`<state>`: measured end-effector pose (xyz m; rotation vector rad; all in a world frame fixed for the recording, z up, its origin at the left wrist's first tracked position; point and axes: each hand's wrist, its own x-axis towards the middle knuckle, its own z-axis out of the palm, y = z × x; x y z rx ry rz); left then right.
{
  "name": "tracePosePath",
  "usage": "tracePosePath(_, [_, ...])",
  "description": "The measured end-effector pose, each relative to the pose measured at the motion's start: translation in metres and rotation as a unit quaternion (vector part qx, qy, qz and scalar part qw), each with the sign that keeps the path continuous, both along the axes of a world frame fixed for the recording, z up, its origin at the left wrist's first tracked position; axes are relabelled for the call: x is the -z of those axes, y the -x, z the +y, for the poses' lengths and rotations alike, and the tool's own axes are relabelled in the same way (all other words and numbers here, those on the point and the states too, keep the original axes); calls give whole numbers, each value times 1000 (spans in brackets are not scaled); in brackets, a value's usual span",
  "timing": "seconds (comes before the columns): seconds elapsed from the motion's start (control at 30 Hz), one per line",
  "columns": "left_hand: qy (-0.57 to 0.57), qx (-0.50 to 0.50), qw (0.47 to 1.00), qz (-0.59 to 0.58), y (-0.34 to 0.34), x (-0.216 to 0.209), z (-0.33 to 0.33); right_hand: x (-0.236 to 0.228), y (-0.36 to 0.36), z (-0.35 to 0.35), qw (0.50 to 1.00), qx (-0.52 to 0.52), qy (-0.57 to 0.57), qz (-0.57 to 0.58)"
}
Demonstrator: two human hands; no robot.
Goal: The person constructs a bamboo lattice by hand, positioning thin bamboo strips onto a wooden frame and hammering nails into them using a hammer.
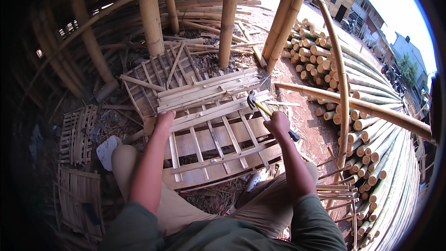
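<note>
Right fingers [278, 122] round hammer [263, 108], slats [209, 90], stacked poles [382, 133]

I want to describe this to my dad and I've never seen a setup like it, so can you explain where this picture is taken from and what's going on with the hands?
There is no machine here: each grip is a person's bare hand. A wide fisheye camera worn on the head looks down, so straight edges bend and the picture's left is the person's left.

The right grip holds a hammer with a yellow and black handle. The left grip is at the left end of some pale strips; how firmly it holds them is unclear.

In front is a slatted frame over flat boards, with more pale strips on the far side. Bamboo poles are stacked to the right.
</note>
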<state>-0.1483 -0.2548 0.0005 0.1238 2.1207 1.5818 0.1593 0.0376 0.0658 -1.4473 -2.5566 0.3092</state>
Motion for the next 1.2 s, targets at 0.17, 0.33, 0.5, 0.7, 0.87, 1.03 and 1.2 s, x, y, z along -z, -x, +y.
tracePosePath(0.17, [4, -120, 991, -57, -20, -23, 14, -2, 33, 46, 999, -31, 7, -29])
tracePosePath(0.33, [-135, -164, 972, -101, -72, -50, 11, 7, 71, 84, 991, -116, -27, -65])
tracePosePath(0.5, [-1, -176, 978, -109, -95, -43, 8, 28, 98, 98, 970, -217, -44, -97])
tracePosePath(0.7, [-22, -99, 992, -80, -106, -47, 5, 43, 103, 107, 964, -228, -137, -1])
tracePosePath(0.87, [-14, 6, 999, 44, -94, -28, 2, -9, 111, 59, 995, -79, 2, -54])
tracePosePath(1.03, [23, 94, 995, 35, -92, -36, 4, 13, 81, 65, 981, -142, -127, -28])
tracePosePath(1.2, [-5, 183, 982, -51, -108, -97, -19, -6, 81, 48, 996, -41, -43, -60])
